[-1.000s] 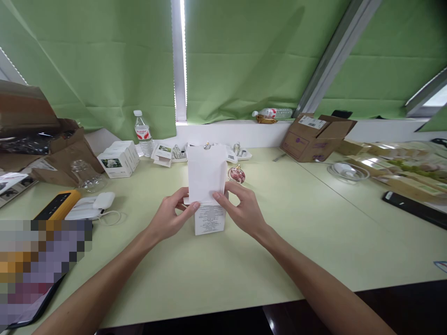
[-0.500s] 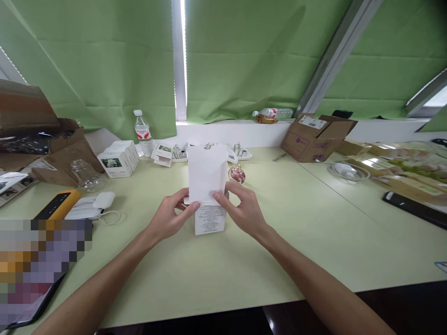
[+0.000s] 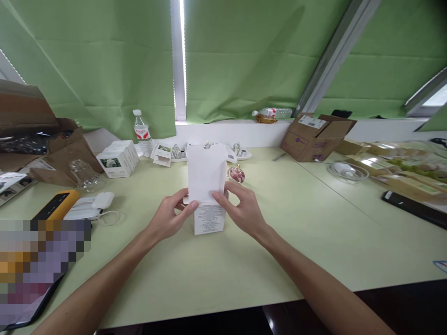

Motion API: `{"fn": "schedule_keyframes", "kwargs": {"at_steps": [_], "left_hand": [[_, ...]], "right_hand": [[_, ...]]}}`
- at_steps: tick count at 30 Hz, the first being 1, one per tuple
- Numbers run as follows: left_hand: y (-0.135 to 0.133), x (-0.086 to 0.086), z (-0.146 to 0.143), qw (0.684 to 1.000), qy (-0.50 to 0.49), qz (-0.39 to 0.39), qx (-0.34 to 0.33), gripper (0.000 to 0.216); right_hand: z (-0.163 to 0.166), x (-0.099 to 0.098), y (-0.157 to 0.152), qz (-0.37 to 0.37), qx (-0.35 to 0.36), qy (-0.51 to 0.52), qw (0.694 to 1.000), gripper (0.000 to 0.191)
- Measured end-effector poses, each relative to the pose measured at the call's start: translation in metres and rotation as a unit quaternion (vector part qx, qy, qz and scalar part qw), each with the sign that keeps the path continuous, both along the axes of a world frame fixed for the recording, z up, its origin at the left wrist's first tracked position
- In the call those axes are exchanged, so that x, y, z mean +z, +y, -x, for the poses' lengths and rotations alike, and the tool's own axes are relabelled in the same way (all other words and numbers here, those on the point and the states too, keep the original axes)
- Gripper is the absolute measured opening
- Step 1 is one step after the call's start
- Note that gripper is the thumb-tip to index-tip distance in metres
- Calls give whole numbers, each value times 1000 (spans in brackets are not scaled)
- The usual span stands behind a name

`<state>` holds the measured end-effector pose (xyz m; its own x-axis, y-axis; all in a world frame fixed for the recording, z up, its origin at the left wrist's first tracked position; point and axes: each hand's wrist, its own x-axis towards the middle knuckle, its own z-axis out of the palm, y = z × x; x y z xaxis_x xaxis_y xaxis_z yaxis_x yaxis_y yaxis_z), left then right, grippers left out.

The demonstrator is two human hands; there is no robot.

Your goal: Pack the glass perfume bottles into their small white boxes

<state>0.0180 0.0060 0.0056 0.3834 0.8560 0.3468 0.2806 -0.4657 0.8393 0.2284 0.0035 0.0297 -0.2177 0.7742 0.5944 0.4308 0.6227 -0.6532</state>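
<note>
A small white carton (image 3: 208, 219) with grey print on its front stands upright on the pale green table (image 3: 216, 265). A tall white card insert (image 3: 206, 173) sticks up out of its top. My left hand (image 3: 170, 216) pinches the insert's lower left corner, thumb in front. My right hand (image 3: 241, 208) grips the lower right corner and the carton's top edge the same way. Just behind the right hand sits a round pink glass bottle (image 3: 236, 174).
White cartons (image 3: 118, 159), a clear glass jar (image 3: 83, 174), a yellow device (image 3: 56, 204) and a white charger (image 3: 91, 206) lie left. A water bottle (image 3: 141, 132) and small trays stand at the back. An open cardboard box (image 3: 314, 135), a coiled cable (image 3: 347, 171) and a black phone (image 3: 414, 207) are right.
</note>
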Motion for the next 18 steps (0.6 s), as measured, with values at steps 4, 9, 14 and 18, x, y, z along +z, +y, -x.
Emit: {"fn": "schedule_keyframes", "kwargs": {"at_steps": [4, 9, 14, 18], "left_hand": [[0, 0, 0, 1000, 1, 6, -2, 35], [0, 1, 0, 1000, 1, 5, -2, 34], [0, 1, 1, 1000, 5, 7, -3, 34], [1, -1, 2, 1000, 1, 11, -4, 35]], "right_hand": [[-1, 0, -1, -2, -3, 1, 1000, 17], [0, 0, -1, 0, 0, 1, 1000, 17], [1, -1, 0, -2, -3, 1, 1000, 17], [0, -1, -1, -2, -6, 1, 1000, 18]]}}
